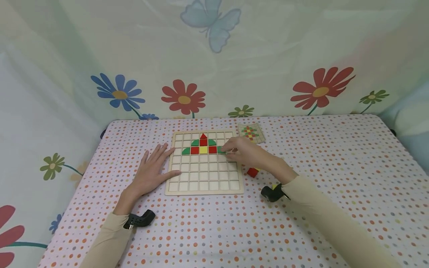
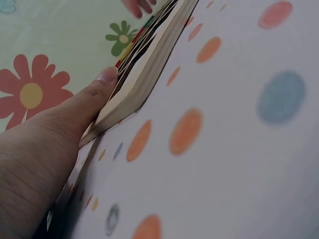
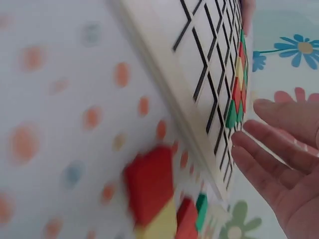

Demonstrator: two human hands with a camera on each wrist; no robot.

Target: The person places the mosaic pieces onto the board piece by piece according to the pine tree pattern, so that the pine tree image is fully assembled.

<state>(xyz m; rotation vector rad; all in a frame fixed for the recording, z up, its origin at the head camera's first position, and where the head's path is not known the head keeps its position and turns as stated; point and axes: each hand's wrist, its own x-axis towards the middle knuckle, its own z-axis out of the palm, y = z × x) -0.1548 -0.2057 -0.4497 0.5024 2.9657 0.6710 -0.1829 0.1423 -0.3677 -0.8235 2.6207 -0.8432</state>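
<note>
A wooden grid board (image 1: 203, 185) lies flat, with red, green and yellow tiles set in its upper cells. My left hand (image 1: 152, 172) is spread at the board's left side, thumb and fingertips resting on the frame. Over the board's right part, my right hand (image 1: 246, 152) has its fingertips right at a green quarter-round tile (image 1: 220, 149), the rightmost of its row. In the right wrist view that green tile (image 3: 232, 115) sits in its cell, just beyond my fingers, with thumb and fingers apart. A yellow square tile (image 1: 203, 149) lies mid-row between red ones.
A pattern card (image 1: 260, 138) showing a tree of coloured shapes lies at the board's upper right corner. Loose tiles, among them a red one (image 3: 152, 181), lie right of the board, partly under my right forearm. Flowered cloth (image 1: 268, 89) hangs behind the dotted tabletop (image 1: 201, 230).
</note>
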